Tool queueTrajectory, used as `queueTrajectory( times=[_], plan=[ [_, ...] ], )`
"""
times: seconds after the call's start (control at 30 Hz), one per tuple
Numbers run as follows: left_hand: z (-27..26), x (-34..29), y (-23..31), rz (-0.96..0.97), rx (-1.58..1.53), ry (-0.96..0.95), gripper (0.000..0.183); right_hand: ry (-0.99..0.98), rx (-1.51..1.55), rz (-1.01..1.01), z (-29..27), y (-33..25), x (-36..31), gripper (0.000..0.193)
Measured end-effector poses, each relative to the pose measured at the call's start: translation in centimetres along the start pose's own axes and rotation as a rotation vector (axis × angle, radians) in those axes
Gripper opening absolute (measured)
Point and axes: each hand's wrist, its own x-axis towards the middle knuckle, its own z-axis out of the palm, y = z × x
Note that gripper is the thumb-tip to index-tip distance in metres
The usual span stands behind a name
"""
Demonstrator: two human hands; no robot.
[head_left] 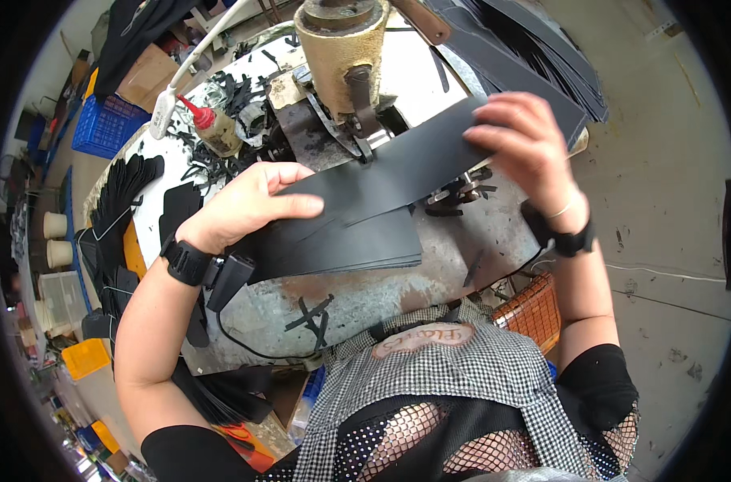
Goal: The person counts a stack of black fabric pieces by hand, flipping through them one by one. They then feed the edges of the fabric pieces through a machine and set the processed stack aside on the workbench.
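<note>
A long black leather-like piece (413,165) slants under the presser foot (375,138) of a cream-coloured machine (339,56). My left hand (257,201) grips its left end, thumb on top and the other fingers partly hidden. At the upper right end, my right hand (530,145) has its bent fingers over the piece; they are slightly blurred and the thumb is hidden. Below the piece, a stack of similar black pieces (349,249) lies on the metal worktop, close to my left wrist.
Black scraps (309,317) are strewn over the worktop (405,297). A red-tipped bottle (214,128) and a white lamp (163,111) stand left of the machine. Bundled black pieces (120,209) line the left edge; larger black sheets (518,56) are piled at the far right.
</note>
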Motion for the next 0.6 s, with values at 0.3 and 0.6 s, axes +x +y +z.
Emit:
queueTrajectory(
  times=[0.3,0.6],
  plan=[
    [-0.9,-2.3,-0.3,-0.001,0.011,-0.062,0.030,-0.140,0.263,0.867,-7.7,12.1,-3.7,0.032],
    [0.4,-0.4,0.4,0.034,-0.005,0.005,0.018,-0.162,0.089,0.008,2.6,-2.0,-1.1,0.067]
  ],
)
